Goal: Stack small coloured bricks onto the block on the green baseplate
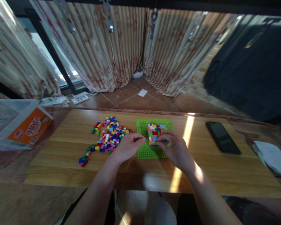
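Note:
A green studded baseplate (142,153) lies on the wooden table, carrying a low block of multicoloured toy bricks (155,132). My right hand (175,148) reaches over the block's right side, thumb and fingertips pinched together at its top; whatever sits between them is too small to make out. Over the plate's left edge is my left hand (130,145), its fingers curled and closed towards the thumb, and their contents are hidden. Just left of it spreads a loose pile of small coloured bricks (107,137), partly covered by that hand.
A black phone (223,137) lies on the table's right part, with white papers (273,157) beyond it. Off the left end stands a clear plastic box (14,109) with an orange label. Curtains (121,47) hang behind the wooden table (67,175).

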Motion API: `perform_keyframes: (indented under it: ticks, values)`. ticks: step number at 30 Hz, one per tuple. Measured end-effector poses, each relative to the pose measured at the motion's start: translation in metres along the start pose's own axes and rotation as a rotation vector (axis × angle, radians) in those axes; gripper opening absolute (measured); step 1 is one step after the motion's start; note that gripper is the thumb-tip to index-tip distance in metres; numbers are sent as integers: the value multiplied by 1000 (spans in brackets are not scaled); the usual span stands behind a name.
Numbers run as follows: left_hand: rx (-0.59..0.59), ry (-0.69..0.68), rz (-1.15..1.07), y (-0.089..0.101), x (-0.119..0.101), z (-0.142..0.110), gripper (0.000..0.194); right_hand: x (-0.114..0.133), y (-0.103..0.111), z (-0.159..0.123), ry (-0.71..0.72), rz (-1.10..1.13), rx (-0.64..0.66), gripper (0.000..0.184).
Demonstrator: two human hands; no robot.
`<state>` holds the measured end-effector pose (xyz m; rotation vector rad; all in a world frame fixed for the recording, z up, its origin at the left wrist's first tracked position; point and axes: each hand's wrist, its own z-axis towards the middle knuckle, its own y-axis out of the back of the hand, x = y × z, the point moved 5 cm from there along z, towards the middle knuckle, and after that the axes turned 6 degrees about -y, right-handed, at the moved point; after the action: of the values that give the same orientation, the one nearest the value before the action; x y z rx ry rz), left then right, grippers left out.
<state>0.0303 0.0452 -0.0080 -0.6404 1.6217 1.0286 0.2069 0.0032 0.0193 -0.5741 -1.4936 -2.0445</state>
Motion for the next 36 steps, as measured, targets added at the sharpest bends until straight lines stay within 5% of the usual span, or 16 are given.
perform_keyframes:
  ticks: [9, 14, 22, 28, 33, 36]
  values:
    - [-24, -51, 89, 0, -5, -1, 25, 2, -2, 0, 48, -10, 43, 14]
    - [-28, -65, 135, -1, -7, -2, 25, -7, 3, 2, -37, 162, 39, 3]
    - [-73, -89, 145, -6, -10, 3, 22, -48, 17, 11, -377, 293, -256, 28]
    - [-96, -80, 246, -13, -12, 4, 21, -59, 1, 21, -412, 319, -137, 42]
    - [-80, -91, 236, -23, -12, 4, 52, -59, -12, 32, -350, 381, -7, 46]
    - [-118, -81, 314, -28, -12, 6, 52, -60, -13, 35, -365, 379, 47, 45]
